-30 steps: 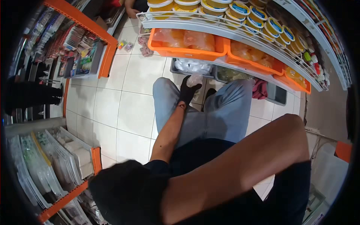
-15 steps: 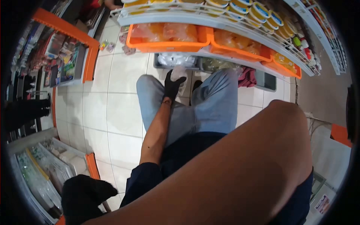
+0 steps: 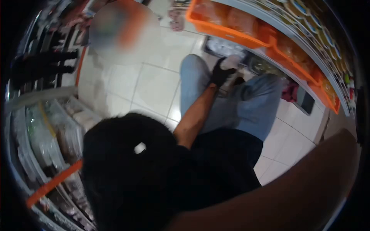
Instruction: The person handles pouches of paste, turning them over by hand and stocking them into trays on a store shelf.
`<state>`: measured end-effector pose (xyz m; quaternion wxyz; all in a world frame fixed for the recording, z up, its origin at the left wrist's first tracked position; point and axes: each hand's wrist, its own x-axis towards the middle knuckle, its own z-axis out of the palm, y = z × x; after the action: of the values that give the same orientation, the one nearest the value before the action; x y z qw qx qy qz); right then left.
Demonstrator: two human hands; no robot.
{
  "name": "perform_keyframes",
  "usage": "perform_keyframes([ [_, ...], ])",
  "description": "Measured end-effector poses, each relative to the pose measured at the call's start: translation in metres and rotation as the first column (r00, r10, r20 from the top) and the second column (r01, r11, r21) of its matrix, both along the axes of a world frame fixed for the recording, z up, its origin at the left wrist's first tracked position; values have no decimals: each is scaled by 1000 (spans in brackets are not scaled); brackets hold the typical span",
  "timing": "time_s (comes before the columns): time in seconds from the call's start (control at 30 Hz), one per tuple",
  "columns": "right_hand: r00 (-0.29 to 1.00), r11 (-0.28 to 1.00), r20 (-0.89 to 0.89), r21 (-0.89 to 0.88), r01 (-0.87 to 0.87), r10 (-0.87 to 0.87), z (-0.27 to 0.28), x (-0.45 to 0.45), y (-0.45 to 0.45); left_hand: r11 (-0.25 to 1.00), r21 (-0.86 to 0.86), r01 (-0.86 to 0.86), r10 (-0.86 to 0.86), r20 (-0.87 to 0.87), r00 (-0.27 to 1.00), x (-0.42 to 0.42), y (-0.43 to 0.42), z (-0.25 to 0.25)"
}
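My left hand (image 3: 222, 73), in a black glove, is closed around a pale, see-through plastic bag (image 3: 232, 61). It is between my knees, just in front of a dark crate (image 3: 208, 49) full of whitish clear plastic. What the bag contains cannot be made out. My right hand (image 3: 129, 154), also black-gloved, looms large and dark close to the camera at lower left, its forearm crossing the bottom right. A small bright spot shows within the glove's outline. Its fingers do not show separately.
Orange bins (image 3: 246, 32) with bagged orange contents line the low shelf, under rows of yellow-lidded tubs. A second crate (image 3: 260, 65) and a dark red cloth (image 3: 290, 92) lie below. At left, a rack (image 3: 46, 127) holds clear plastic packs. Another person's dark-clothed legs (image 3: 46, 65) appear at far left.
The view has swung, so the shelf and crates now appear farther right and tilted. My right hand has come up closer to the camera. The left hand still holds the bag between my knees.
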<state>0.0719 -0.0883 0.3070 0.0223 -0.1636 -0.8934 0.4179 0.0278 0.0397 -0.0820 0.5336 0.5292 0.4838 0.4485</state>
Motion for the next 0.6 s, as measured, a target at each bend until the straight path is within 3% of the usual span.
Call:
perform_keyframes([
  [0.03,1000,1000,1,-1,14,-14,-3,2,1,999,-41,-27,24,-81,996,1,1,-11],
  [0.1,999,999,-12,-6,48,-48,-11,4,7,969,-224,105,-87,86,992,-3,2,-15],
  [0.13,997,997,-22,2,74,-74,-15,5,12,908,-405,106,-48,151,987,-3,-3,23],
  [0.17,996,996,-25,-1,85,-85,-18,5,15,969,-223,102,-43,254,966,0,-3,16],
  [0.2,995,995,-30,5,97,-97,-20,5,18,968,-238,72,-31,172,985,2,-7,49],
  [0.23,994,995,-36,10,102,-102,-22,5,21,992,-125,26,-19,54,998,1,1,25],
  [0.27,993,994,-39,15,111,-110,-23,6,24,994,-100,42,-37,51,998,2,4,22],
  [0.3,992,993,-49,19,114,-113,-25,5,24,986,-167,30,-34,-20,999,0,1,25],
  [0.43,991,992,-62,21,122,-121,-27,3,26,973,-193,125,-89,184,979,0,8,3],
  [0.53,992,994,-64,20,108,-107,-26,1,25,989,-143,27,-16,77,997,2,4,11],
  [0.6,995,996,-55,20,86,-85,-24,-2,21,963,-254,88,-19,260,965,5,-6,43],
])
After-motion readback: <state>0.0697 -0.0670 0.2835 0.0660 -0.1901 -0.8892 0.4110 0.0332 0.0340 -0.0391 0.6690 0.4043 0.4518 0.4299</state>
